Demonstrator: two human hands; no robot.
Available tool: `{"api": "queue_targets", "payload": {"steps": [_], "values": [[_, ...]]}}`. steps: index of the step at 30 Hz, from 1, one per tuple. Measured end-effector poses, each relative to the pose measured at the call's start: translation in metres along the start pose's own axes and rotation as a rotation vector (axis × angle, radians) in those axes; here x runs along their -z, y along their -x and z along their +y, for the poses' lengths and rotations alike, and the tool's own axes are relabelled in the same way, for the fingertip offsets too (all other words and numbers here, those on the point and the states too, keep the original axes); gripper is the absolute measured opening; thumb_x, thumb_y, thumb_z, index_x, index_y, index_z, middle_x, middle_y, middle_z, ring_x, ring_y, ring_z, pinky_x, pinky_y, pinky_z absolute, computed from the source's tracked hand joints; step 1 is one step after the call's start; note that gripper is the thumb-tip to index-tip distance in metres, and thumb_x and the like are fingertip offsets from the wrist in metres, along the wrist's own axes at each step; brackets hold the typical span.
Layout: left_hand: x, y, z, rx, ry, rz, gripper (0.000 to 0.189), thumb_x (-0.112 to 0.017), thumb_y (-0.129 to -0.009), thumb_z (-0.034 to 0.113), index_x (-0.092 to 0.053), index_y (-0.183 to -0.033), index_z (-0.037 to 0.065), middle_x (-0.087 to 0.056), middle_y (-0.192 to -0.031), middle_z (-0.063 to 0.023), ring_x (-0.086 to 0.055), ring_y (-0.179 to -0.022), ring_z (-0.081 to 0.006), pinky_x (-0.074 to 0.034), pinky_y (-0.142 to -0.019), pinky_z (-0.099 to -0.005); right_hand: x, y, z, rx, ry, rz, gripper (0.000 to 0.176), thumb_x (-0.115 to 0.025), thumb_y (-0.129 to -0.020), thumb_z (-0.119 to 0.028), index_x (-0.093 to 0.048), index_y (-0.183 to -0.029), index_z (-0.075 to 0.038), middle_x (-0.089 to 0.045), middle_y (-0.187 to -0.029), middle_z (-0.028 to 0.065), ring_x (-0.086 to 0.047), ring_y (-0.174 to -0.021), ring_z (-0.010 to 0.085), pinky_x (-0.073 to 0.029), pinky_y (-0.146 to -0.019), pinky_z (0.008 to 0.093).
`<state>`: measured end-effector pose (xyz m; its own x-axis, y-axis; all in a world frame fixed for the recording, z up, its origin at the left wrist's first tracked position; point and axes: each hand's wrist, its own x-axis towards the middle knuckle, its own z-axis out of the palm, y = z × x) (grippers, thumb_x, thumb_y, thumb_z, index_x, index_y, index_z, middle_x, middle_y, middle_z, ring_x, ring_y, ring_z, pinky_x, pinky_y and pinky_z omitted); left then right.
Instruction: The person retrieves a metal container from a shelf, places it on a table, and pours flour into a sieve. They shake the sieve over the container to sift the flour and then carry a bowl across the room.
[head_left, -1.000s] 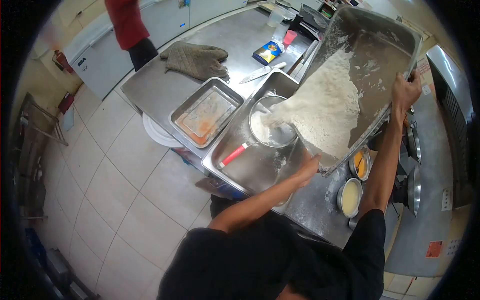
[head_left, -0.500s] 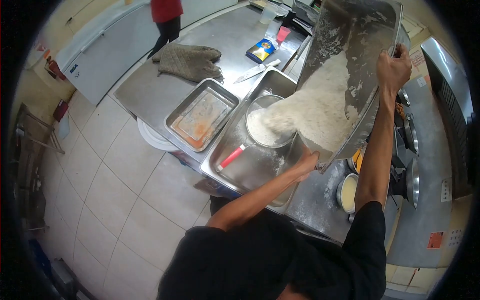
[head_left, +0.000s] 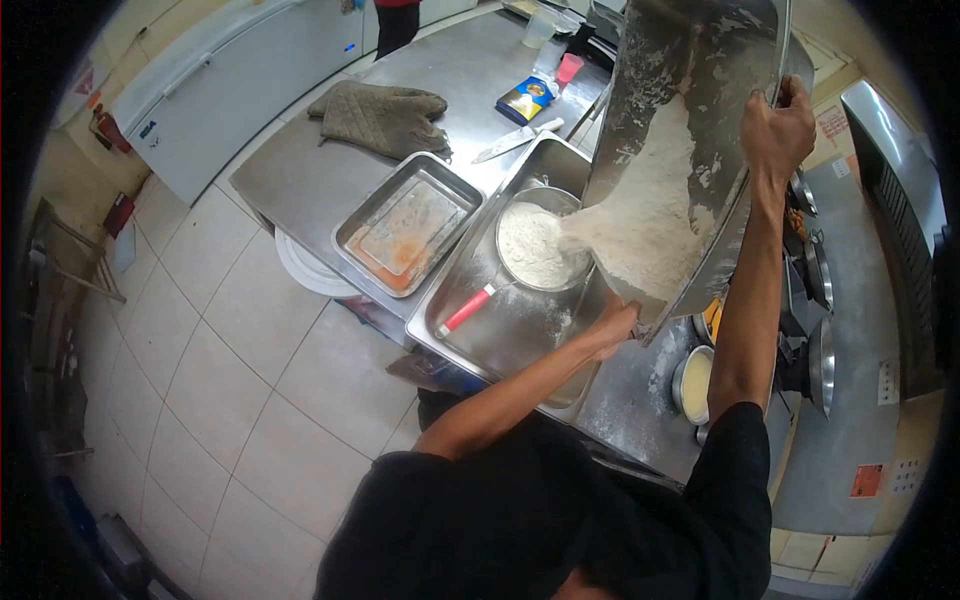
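A deep metal pan (head_left: 735, 110) is tilted steeply between my hands, and flour (head_left: 645, 215) slides out of its lower corner. My left hand (head_left: 612, 328) grips the pan's low end from beneath; some fingers are hidden behind it. High on the far rim, my right hand (head_left: 779, 132) is closed around the edge. Flour falls into a round sieve (head_left: 545, 282) with a red handle (head_left: 466, 311), which holds a white heap. Under the sieve is a rectangular steel pan (head_left: 510, 325), dusted with flour.
Left of the steel pan lie a shallow tray (head_left: 408, 225) with orange residue, an oven mitt (head_left: 380, 118) and a knife (head_left: 517, 140). A blue packet (head_left: 526, 100) and pink cup (head_left: 568, 68) stand farther back. A bowl of pale liquid (head_left: 693, 385) sits at right. A person (head_left: 397, 25) stands behind the table.
More flour has poured into the sieve, and its heap is fuller. The tilted pan and my right hand shifted slightly left. The person in the background moved right.
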<state>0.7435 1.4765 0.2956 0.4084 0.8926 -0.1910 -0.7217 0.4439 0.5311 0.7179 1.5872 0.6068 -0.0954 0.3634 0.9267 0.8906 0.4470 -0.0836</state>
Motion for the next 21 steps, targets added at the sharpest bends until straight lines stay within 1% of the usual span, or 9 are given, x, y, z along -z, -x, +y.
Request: {"api": "queue_targets", "payload": {"steps": [7,10,12,13,14,15,16,19,21], "values": [[-0.01,0.016,0.017,-0.003,0.03,-0.051,0.048,-0.036,-0.09,0.006,-0.01,-0.131,0.004,-0.037,-0.125,-0.0159,-0.047,-0.109,-0.0272,-0.048,-0.079,-0.0395,-0.002,0.007,-0.021,0.014,0.003,-0.011,0.018,-0.058,-0.068,-0.017,-0.052,-0.077,-0.002,-0.052,-0.062,0.0099,-0.05,-0.055,0.0213,-0.042,-0.057,0.034],[-0.008,0.013,0.0,-0.042,0.01,0.02,0.053,-0.036,-0.088,0.011,-0.008,-0.131,0.0,-0.033,-0.126,-0.0175,-0.043,-0.112,-0.0289,-0.047,-0.081,-0.0453,-0.007,0.0,-0.023,0.08,-0.025,0.024,0.018,-0.059,-0.068,-0.018,-0.053,-0.077,-0.002,-0.052,-0.061,0.0101,-0.05,-0.055,0.0228,-0.042,-0.057,0.0342],[-0.002,0.003,0.006,0.032,0.015,-0.083,0.051,-0.036,-0.088,0.012,-0.011,-0.131,-0.001,-0.036,-0.125,-0.0171,-0.044,-0.111,-0.0271,-0.047,-0.08,-0.044,-0.013,0.003,-0.012,0.141,0.036,0.039,0.019,-0.059,-0.068,-0.018,-0.054,-0.077,-0.003,-0.052,-0.061,0.0098,-0.05,-0.054,0.0233,-0.042,-0.057,0.0343],[0.002,0.009,0.003,0.085,0.018,-0.133,0.05,-0.036,-0.088,0.012,-0.013,-0.13,-0.002,-0.037,-0.125,-0.017,-0.044,-0.11,-0.0263,-0.047,-0.079,-0.0433,-0.008,0.014,-0.004,0.076,0.047,0.012,0.019,-0.059,-0.068,-0.018,-0.055,-0.078,-0.003,-0.053,-0.062,0.0101,-0.05,-0.055,0.0235,-0.042,-0.057,0.0343],[-0.004,0.024,0.021,0.095,-0.087,-0.094,0.053,-0.035,-0.09,0.008,-0.005,-0.133,0.001,-0.029,-0.13,-0.0178,-0.042,-0.114,-0.0284,-0.046,-0.085,-0.0406,-0.011,0.012,-0.001,0.034,0.039,0.005,0.019,-0.059,-0.068,-0.018,-0.055,-0.078,-0.003,-0.053,-0.063,0.0103,-0.05,-0.055,0.0237,-0.042,-0.057,0.0343],[-0.005,0.018,0.027,0.056,-0.054,-0.073,0.054,-0.035,-0.09,0.009,-0.005,-0.134,0.001,-0.029,-0.13,-0.0178,-0.041,-0.114,-0.0279,-0.046,-0.086,-0.0398,-0.016,0.003,-0.003,0.01,0.019,0.001,0.019,-0.059,-0.068,-0.018,-0.056,-0.079,-0.003,-0.054,-0.063,0.0106,-0.051,-0.056,0.0238,-0.042,-0.057,0.0342],[-0.004,0.017,0.026,0.031,-0.015,-0.045,0.055,-0.036,-0.09,0.01,-0.004,-0.134,0.001,-0.029,-0.13,-0.0179,-0.04,-0.115,-0.0273,-0.045,-0.086,-0.039,-0.012,0.0,-0.007,-0.114,0.065,-0.087,0.021,-0.06,-0.068,-0.018,-0.057,-0.082,-0.002,-0.056,-0.067,0.0117,-0.053,-0.059,0.0242,-0.043,-0.058,0.0342],[0.001,0.03,0.01,-0.009,-0.045,0.014,0.057,-0.037,-0.09,0.012,-0.003,-0.135,0.001,-0.028,-0.131,-0.0177,-0.038,-0.116,-0.0269,-0.044,-0.088,-0.0377,-0.017,0.003,0.006,-0.005,0.08,0.039,0.015,-0.055,-0.066,-0.014,-0.049,-0.074,-0.003,-0.051,-0.06,0.014,-0.051,-0.056,0.032,-0.042,-0.057,0.0391],[0.0,0.024,0.006,-0.034,-0.072,0.07,0.059,-0.038,-0.089,0.012,-0.002,-0.135,0.001,-0.027,-0.132,-0.0173,-0.037,-0.117,-0.0272,-0.043,-0.088,-0.0379,-0.013,0.007,0.0,-0.011,0.008,0.073,0.013,-0.054,-0.068,-0.013,-0.049,-0.074,-0.002,-0.051,-0.06,0.0141,-0.051,-0.056,0.0311,-0.042,-0.056,0.0386]]}}
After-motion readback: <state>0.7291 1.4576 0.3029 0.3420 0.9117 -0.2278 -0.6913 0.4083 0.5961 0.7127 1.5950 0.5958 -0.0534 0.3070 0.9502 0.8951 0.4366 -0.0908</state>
